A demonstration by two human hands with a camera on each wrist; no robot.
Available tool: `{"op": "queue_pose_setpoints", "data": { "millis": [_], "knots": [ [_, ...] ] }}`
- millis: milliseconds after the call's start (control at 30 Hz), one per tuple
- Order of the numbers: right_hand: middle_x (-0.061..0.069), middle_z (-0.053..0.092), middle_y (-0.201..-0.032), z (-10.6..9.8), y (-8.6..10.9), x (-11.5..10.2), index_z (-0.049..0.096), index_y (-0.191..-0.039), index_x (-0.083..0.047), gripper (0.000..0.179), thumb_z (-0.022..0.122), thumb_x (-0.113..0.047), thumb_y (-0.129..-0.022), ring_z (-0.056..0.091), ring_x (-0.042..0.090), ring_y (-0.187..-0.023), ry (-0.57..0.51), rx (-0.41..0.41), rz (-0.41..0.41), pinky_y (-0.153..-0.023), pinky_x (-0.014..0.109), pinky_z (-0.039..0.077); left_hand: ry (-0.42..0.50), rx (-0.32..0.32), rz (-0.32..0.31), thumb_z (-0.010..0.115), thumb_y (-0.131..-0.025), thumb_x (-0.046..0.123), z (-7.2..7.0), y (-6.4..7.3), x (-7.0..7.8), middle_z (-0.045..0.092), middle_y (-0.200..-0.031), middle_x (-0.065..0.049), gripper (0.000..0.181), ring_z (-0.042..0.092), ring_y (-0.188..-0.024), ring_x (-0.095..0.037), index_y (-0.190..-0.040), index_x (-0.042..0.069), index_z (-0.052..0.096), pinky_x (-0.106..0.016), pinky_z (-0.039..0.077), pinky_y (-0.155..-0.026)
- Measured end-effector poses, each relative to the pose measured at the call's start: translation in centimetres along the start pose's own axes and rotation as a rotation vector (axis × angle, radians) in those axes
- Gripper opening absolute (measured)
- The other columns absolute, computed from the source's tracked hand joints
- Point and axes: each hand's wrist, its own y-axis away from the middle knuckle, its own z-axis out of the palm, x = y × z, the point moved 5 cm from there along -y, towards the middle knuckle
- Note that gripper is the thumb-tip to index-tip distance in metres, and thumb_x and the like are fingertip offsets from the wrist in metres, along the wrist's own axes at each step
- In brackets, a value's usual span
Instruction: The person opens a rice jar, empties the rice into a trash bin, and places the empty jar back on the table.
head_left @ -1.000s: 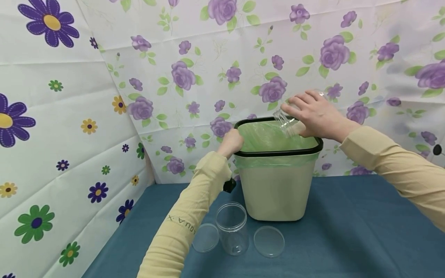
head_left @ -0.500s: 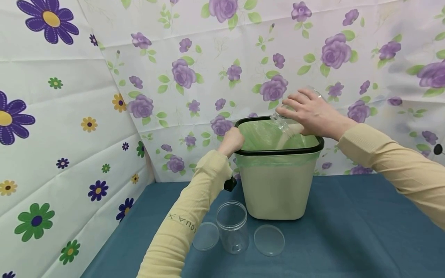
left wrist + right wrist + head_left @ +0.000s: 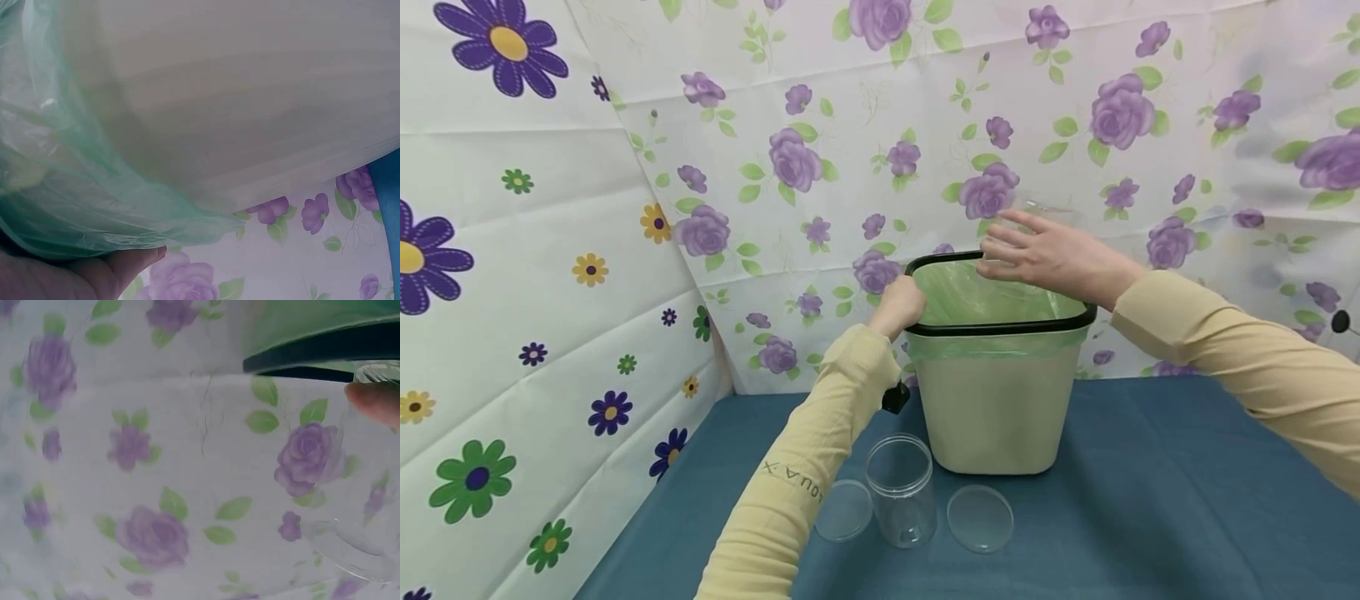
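Note:
A beige trash bin (image 3: 1000,408) with a black rim and a green liner bag (image 3: 955,292) stands on the table. My left hand (image 3: 898,308) grips its left rim; in the left wrist view my thumb (image 3: 128,265) lies against the overhanging bag. Above the bin's right side, my right hand (image 3: 1037,254) holds a clear jar (image 3: 1045,207), tipped mouth down toward the opening. Most of that jar hides behind the hand, but its round base (image 3: 356,553) shows in the right wrist view. Whatever lies at the bottom of the bin is out of sight.
Before the bin stands a second clear jar (image 3: 904,500), uncovered and upright. Two clear round lids lie flat, a left lid (image 3: 844,511) and a right lid (image 3: 981,518). A blue cloth (image 3: 1150,500) covers the table; flowered sheets (image 3: 820,75) hang behind and at left.
My right hand has shifted slightly left and turned the held jar further over. Pale, cream-coloured contents poured from it half a second ago; no stream shows now. My left hand has stayed put.

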Motion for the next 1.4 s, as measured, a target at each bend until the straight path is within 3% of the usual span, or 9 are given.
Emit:
{"op": "queue_pose_setpoints", "data": {
  "millis": [233,433,500,600,667,767,833,1000,1400],
  "knots": [
    [0.016,0.035,-0.134,-0.5,-0.5,-1.0,0.033,-0.138,-0.018,0.082,0.074,0.003,-0.07,0.025,0.032,-0.126,0.191,-0.063,-0.103,-0.102,0.047,0.0,-0.03,0.026,-0.032,0.042,-0.086,0.013,4.7,-7.8,-4.0,0.047,-0.116,-0.01,0.041,0.051,-0.081,-0.023,-0.123,-0.005,0.047,-0.033,0.045,-0.066],
    [0.014,0.038,-0.133,-0.7,-0.7,-0.7,0.04,-0.136,-0.018,0.082,0.077,0.004,-0.065,0.027,0.031,-0.126,0.024,-0.016,-0.052,-0.102,0.047,0.0,-0.036,0.041,-0.043,0.042,-0.086,0.017,8.2,-13.3,-6.9,0.046,-0.107,-0.007,0.04,0.051,-0.072,-0.023,-0.121,-0.002,0.046,-0.032,0.045,-0.053],
    [0.015,0.04,-0.131,-0.8,-0.7,-0.4,0.045,-0.133,-0.018,0.08,0.077,0.006,-0.064,0.028,0.032,-0.125,-0.085,0.019,-0.006,-0.103,0.047,0.001,-0.031,0.034,-0.037,0.043,-0.086,0.016,7.3,-12.0,-6.2,0.046,-0.107,-0.007,0.039,0.051,-0.073,-0.022,-0.121,-0.002,0.047,-0.032,0.045,-0.054],
    [0.015,0.043,-0.13,-0.8,-0.7,-0.1,0.049,-0.13,-0.016,0.076,0.076,0.008,-0.064,0.03,0.033,-0.123,-0.175,0.058,0.036,-0.103,0.046,0.001,-0.003,0.007,-0.039,0.042,-0.087,0.01,2.5,-4.3,-2.2,0.048,-0.11,-0.01,0.038,0.052,-0.078,-0.023,-0.121,-0.005,0.047,-0.032,0.046,-0.061],
    [0.014,0.043,-0.129,-0.7,-0.8,-0.2,0.049,-0.13,-0.016,0.076,0.076,0.008,-0.064,0.03,0.033,-0.123,-0.174,0.05,0.031,-0.103,0.046,0.002,-0.009,0.011,-0.038,0.041,-0.087,0.009,1.8,-3.2,-1.6,0.049,-0.107,-0.011,0.037,0.052,-0.078,-0.023,-0.12,-0.006,0.048,-0.032,0.046,-0.062],
    [0.014,0.043,-0.13,-0.4,-0.7,-0.3,0.048,-0.131,-0.017,0.077,0.076,0.008,-0.064,0.029,0.032,-0.124,-0.152,0.017,0.019,-0.103,0.046,0.001,-0.009,0.024,-0.032,0.04,-0.086,0.01,1.8,-3.1,-1.6,0.049,-0.108,-0.011,0.037,0.052,-0.079,-0.023,-0.119,-0.006,0.049,-0.032,0.046,-0.063],
    [0.013,0.042,-0.131,-0.2,-0.6,-0.5,0.047,-0.131,-0.019,0.079,0.076,0.008,-0.063,0.029,0.032,-0.125,-0.119,-0.007,0.006,-0.103,0.046,0.0,-0.016,0.041,-0.022,0.041,-0.084,0.01,3.3,-5.5,-2.9,0.049,-0.109,-0.011,0.038,0.051,-0.077,-0.023,-0.117,-0.005,0.051,-0.032,0.045,-0.062],
    [0.015,0.043,-0.129,-0.8,-0.5,-0.3,0.049,-0.13,-0.016,0.077,0.076,0.009,-0.063,0.032,0.032,-0.123,-0.222,0.068,0.057,-0.103,0.047,0.003,-0.001,0.012,-0.038,0.039,-0.085,0.006,0.3,-0.8,-0.4,0.047,-0.117,-0.015,0.041,0.05,-0.086,-0.026,-0.123,-0.009,0.046,-0.034,0.045,-0.07],
    [0.016,0.045,-0.122,-1.4,0.0,1.4,0.048,-0.128,-0.009,0.094,0.09,-0.027,-0.047,0.039,0.036,-0.113,-0.591,0.174,0.262,-0.095,0.056,0.02,0.036,0.011,-0.02,0.041,-0.083,0.002,-1.2,1.6,0.8,0.05,-0.107,-0.018,0.036,0.051,-0.082,-0.028,-0.114,-0.011,0.05,-0.033,0.045,-0.069]
  ]
}}
